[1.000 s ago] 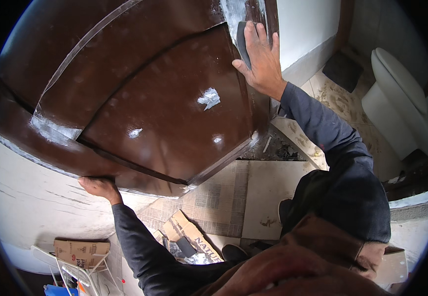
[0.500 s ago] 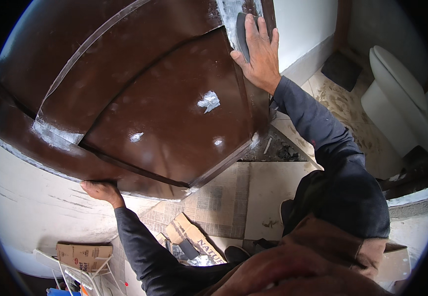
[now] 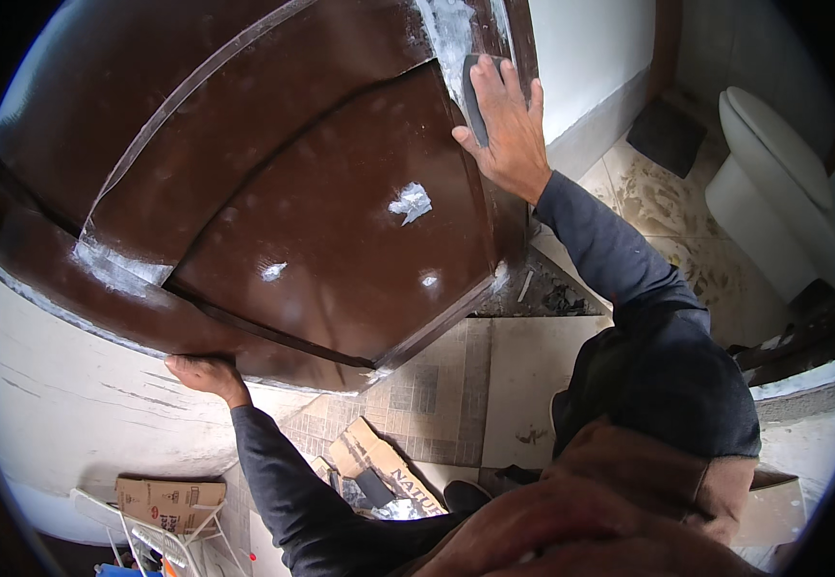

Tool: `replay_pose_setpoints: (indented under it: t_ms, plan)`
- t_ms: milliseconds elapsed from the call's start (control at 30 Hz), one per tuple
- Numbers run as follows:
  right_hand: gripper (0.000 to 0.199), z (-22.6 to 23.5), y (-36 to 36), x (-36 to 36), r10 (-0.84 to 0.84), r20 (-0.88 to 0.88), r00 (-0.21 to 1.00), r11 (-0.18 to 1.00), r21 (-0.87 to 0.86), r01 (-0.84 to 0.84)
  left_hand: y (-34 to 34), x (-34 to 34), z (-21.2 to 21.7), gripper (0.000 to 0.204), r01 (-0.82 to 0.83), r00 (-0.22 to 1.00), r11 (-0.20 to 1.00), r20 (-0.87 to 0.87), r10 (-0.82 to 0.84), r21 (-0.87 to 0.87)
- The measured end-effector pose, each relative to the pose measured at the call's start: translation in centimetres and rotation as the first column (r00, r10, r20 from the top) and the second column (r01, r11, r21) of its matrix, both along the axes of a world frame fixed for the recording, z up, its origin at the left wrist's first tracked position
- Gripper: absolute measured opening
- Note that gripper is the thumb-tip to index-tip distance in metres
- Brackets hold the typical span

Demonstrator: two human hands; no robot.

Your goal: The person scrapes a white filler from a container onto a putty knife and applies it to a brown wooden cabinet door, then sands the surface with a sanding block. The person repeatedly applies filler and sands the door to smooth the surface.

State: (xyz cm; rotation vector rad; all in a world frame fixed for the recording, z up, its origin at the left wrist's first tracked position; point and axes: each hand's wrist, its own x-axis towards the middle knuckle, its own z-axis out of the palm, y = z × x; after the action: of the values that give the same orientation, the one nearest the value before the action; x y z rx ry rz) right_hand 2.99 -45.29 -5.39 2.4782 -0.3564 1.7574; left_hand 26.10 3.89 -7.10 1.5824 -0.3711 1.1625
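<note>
A dark brown panelled door fills the upper left, patched with white filler. My right hand lies over a dark grey sanding block, fingers on it and thumb out to the left. It holds the block flat on the door's right stile, just below a broad streak of white filler. Down at the left, my left hand grips the door's edge; its fingers are mostly hidden behind it. Smaller filler patches show on the panel, the largest a ragged white spot.
A white toilet and a dark mat are beyond the wall at right. Cardboard pieces lie on the tiled floor by my feet. A white metal rack with a cardboard box stands at lower left.
My right hand has slid the sanding block a short way down the stile, toward me. My left hand keeps its hold on the door's edge.
</note>
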Motion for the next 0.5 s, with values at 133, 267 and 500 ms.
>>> replay_pose_setpoints:
  t_ms: [133,267,500]
  plan:
    - [0.076,0.9,-0.3,0.2,-0.104,-0.006,0.995,0.993,0.06,0.104,-0.2,-0.2,0.2,0.068,0.076,0.997,0.993,-0.024,-0.078,-0.085]
    - [0.077,1.2,-0.4,0.4,-0.117,0.141,0.983,0.99,-0.061,0.127,-0.5,-0.3,0.3,0.068,0.139,0.99,0.982,-0.018,-0.142,-0.132]
    - [0.084,0.4,-1.9,1.0,-0.128,0.038,0.991,0.991,-0.036,0.129,-0.1,-0.2,0.1,0.065,0.08,0.997,0.994,0.005,-0.08,-0.077]
